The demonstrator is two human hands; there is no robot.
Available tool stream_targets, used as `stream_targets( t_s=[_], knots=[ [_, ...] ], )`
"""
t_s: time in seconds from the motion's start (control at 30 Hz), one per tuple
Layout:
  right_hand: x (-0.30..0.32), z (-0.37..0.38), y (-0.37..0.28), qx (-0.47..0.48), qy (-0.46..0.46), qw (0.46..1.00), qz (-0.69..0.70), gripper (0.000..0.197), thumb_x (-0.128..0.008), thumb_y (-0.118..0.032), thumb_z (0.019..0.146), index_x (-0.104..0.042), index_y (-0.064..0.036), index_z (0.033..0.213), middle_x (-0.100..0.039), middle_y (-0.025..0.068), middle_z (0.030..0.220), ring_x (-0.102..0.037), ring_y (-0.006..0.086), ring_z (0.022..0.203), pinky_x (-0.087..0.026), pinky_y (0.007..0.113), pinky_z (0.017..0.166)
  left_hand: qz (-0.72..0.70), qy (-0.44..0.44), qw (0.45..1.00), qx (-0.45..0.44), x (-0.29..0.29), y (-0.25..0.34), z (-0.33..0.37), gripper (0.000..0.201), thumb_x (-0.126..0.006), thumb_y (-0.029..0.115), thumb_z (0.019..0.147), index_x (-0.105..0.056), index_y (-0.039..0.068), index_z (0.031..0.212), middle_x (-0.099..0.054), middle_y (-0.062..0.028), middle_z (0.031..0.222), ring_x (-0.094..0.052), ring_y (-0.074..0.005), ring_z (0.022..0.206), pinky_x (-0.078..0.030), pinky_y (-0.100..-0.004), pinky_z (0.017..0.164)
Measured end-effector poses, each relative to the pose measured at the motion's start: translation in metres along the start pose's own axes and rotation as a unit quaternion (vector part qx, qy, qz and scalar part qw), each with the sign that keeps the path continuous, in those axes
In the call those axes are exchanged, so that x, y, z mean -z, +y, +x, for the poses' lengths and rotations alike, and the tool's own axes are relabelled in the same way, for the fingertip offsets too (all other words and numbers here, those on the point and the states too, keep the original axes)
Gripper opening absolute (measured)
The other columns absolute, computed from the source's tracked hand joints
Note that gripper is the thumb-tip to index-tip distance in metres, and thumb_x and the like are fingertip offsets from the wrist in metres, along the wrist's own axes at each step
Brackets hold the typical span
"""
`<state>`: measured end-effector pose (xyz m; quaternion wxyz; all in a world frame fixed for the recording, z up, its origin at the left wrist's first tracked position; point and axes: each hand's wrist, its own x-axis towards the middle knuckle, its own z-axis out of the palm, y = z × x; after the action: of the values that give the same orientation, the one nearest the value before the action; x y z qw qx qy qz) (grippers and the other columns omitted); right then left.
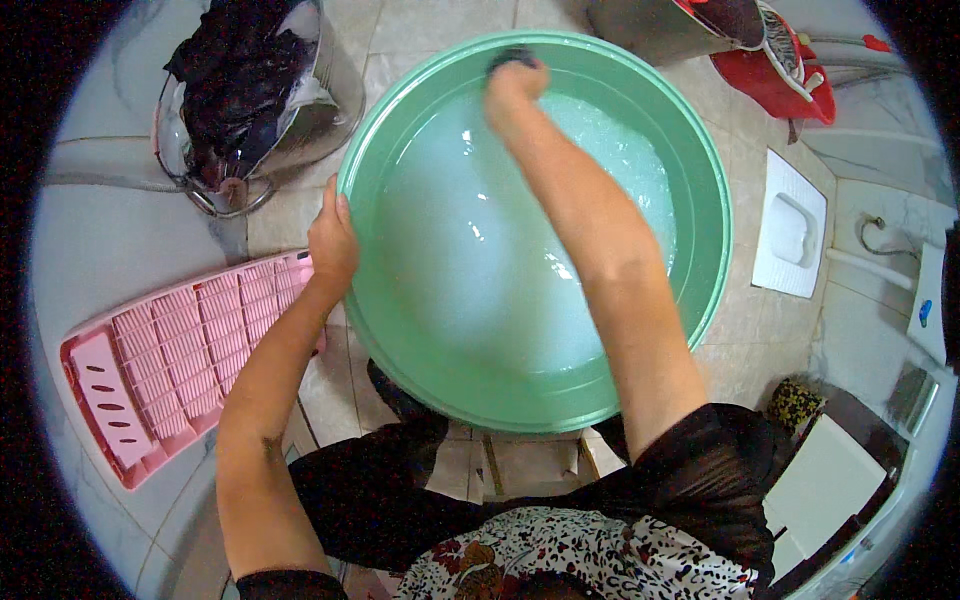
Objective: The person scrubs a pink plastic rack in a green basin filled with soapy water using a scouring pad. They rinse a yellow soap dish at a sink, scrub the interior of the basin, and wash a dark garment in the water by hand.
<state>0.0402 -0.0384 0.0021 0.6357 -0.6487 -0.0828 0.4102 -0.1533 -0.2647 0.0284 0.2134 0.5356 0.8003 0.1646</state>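
Observation:
A large round green plastic tub [710, 270] stands on the floor in front of me, with cloudy, pale water [450, 260] in its bottom. My left hand [334, 238] grips the tub's left rim, fingers outside and partly hidden. Reaching across the tub, my right hand [518, 84] is closed on a small dark cloth or scrubbing pad [510, 58]. It presses this against the inner far wall, above the water. The exact kind of the dark thing is hard to tell, as the hand covers part of it.
At upper left stands a metal bucket [335, 100] heaped with dark wet clothes [235, 90]. A pink slatted rack [170, 350] lies at left. Another metal bucket [650, 35] and a red basin [815, 105] are at upper right. A white squat toilet [793, 225] is set in the floor at right.

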Motion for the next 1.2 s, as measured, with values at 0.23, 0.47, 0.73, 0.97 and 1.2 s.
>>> stream_targets(
  t_s=[0.23,0.47,0.73,0.97,1.2],
  knots=[
    [0.093,-0.213,0.084,0.159,-0.376,0.864,-0.295,0.021,-0.061,-0.007,0.069,-0.055,-0.0002,0.088,-0.059,0.0157,0.078,-0.058,0.0309,0.076,-0.044,0.039,0.07,-0.089,0.072,0.984,-0.136,-0.011,-0.04,0.006,0.04,-0.027,0.024,0.093,-0.04,0.006,0.126,-0.055,-0.0241,0.103,-0.056,-0.0357,0.093,-0.043,-0.0384,0.078],
    [0.289,-0.25,0.037,-0.003,-0.654,0.628,-0.422,0.037,-0.065,-0.024,0.075,-0.048,0.0011,0.096,-0.055,0.0158,0.085,-0.053,0.03,0.08,-0.042,0.036,0.071,-0.022,0.033,0.994,-0.105,-0.007,-0.012,0.007,0.054,-0.049,0.032,0.083,-0.033,0.007,0.128,-0.059,-0.0216,0.096,-0.058,-0.0377,0.086,-0.045,-0.0423,0.075],
    [0.456,-0.073,-0.091,0.003,-0.741,0.23,-0.631,0.037,-0.052,-0.024,0.079,-0.049,-0.0027,0.109,-0.046,0.0199,0.112,-0.043,0.0356,0.106,-0.035,0.044,0.093,0.08,-0.005,0.996,-0.047,-0.008,-0.017,0.005,0.052,-0.061,0.028,0.075,-0.034,0.004,0.112,-0.059,-0.0211,0.081,-0.059,-0.0376,0.076,-0.046,-0.0459,0.067],
    [0.462,0.087,-0.077,0.333,-0.483,0.006,-0.809,0.025,-0.048,-0.022,0.076,-0.064,-0.0117,0.092,-0.056,0.0155,0.103,-0.046,0.0331,0.103,-0.029,0.05,0.093,0.048,0.019,0.995,-0.089,-0.015,-0.013,0.008,0.042,-0.053,0.031,0.082,-0.037,0.003,0.108,-0.059,-0.0216,0.083,-0.058,-0.0385,0.075,-0.045,-0.0464,0.065],
    [0.334,0.124,0.018,0.317,-0.3,0.298,-0.849,0.025,-0.049,-0.021,0.076,-0.064,-0.011,0.093,-0.057,0.0165,0.101,-0.05,0.034,0.099,-0.032,0.052,0.087,0.044,0.024,0.997,-0.057,-0.009,-0.024,0.002,0.037,-0.036,0.037,0.091,-0.038,0.004,0.108,-0.057,-0.0264,0.081,-0.056,-0.0435,0.073,-0.042,-0.048,0.061]
  ],
)
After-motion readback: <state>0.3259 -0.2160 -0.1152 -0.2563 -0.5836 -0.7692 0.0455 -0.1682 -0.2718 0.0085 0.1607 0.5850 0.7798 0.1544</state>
